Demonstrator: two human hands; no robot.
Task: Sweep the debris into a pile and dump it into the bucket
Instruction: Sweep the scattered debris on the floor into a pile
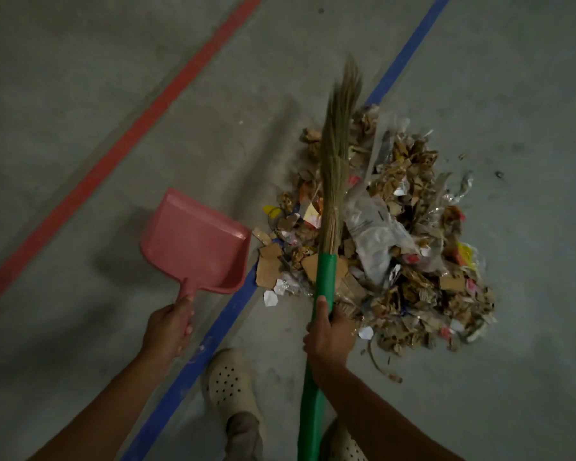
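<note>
A pile of debris (399, 234), made of cardboard scraps, plastic wrap and paper bits, lies on the grey floor right of centre. My right hand (328, 334) grips the green handle of a grass broom (338, 168), whose bristles stretch over the left side of the pile. My left hand (170, 327) holds the handle of a pink dustpan (197, 244), which hovers just left of the pile with its mouth turned toward the debris. No bucket is in view.
A blue floor line (213, 334) runs diagonally under the pile's left edge, and a red line (113, 154) runs parallel farther left. My foot in a beige perforated clog (230, 384) stands between my arms. Bare concrete surrounds the pile.
</note>
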